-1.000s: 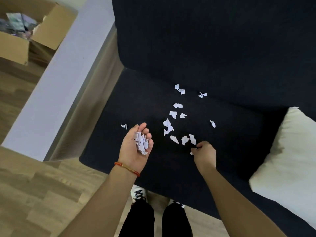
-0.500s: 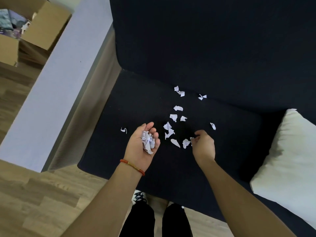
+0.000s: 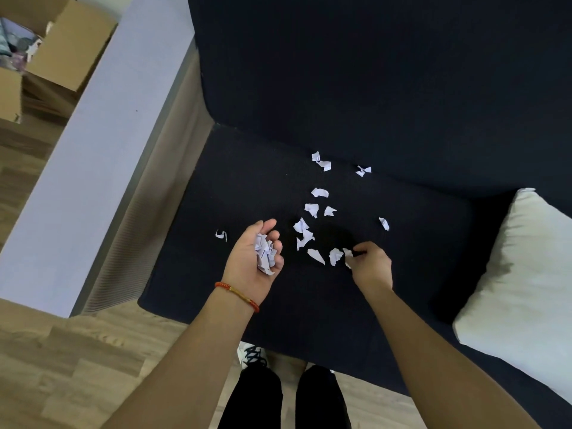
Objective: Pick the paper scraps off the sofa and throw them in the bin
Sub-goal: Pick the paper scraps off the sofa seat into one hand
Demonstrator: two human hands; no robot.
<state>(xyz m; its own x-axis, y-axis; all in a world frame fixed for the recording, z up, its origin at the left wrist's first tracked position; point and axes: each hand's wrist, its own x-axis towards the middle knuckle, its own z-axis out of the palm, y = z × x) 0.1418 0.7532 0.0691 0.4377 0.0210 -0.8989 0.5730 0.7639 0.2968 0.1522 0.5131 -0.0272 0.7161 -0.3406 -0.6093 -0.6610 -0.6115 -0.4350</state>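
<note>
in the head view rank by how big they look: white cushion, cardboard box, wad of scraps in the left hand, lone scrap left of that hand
1. white cushion
2. cardboard box, cut off by the frame
3. wad of scraps in the left hand
4. lone scrap

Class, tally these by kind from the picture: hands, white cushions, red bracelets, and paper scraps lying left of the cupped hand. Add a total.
Hands: 2 (left hand cupping a scrap pile, right hand pinching a scrap)
White cushions: 1
Red bracelets: 1
Scraps left of the cupped hand: 1
Total: 5

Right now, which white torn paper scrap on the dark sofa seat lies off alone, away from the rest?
The small curled white scrap, alone to the left of the left hand; the others cluster rightward.
</note>
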